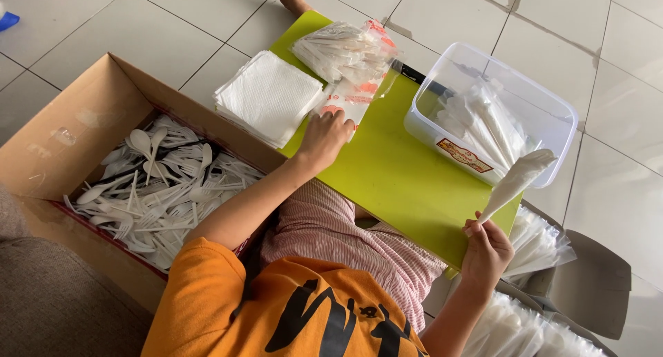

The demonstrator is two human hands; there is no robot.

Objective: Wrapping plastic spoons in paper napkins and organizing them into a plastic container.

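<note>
Right hand, lower right of frame, pinched on a wrapped white cutlery packet raised beside the clear plastic tub. Left hand, centre frame, spread flat on the green board, fingertips touching the plastic bag of sleeves near the napkin stack.

Green board, napkins, tub, probably sleeves

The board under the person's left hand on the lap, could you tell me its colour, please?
The board is plain lime green, seen clearly in the head view.
</note>
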